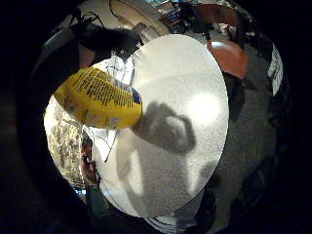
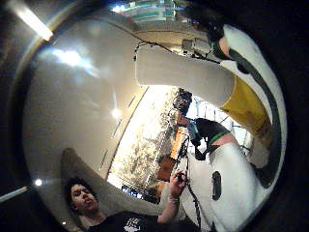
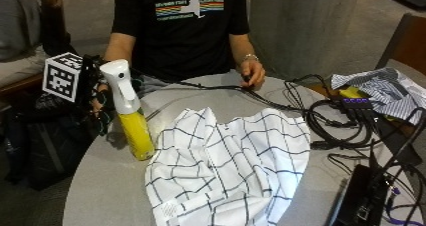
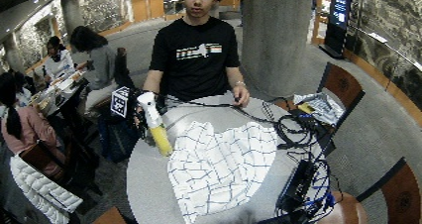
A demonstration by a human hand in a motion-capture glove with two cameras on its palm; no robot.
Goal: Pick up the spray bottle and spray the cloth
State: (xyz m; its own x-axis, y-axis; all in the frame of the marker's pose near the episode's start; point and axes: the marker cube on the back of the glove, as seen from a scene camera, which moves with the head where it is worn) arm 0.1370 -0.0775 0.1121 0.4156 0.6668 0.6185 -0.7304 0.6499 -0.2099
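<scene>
— Where's the spray bottle [image 3: 130,111] just now?

— Off the table [image 3: 100,186], I'd say — its yellow base hangs a little above the grey top, just beside the near edge of the cloth [image 3: 226,166]. It is tilted, the white head leaning back toward the person.

— And the gloved right hand [image 3: 98,93]?

— Behind the bottle's white neck, wrapped round it; the bottle hides most of the fingers, but the palm views show the neck and yellow body right against the palm.

— The cloth?

— White with a dark grid, spread out rumpled across the middle of the round table, well under the nozzle's height.

— The other hand?

— The bare left hand [image 3: 253,76] rests at the far edge, fingers curled on a black cable [image 3: 293,108]. A striped shirt [image 3: 383,91] lies off to the side.
</scene>
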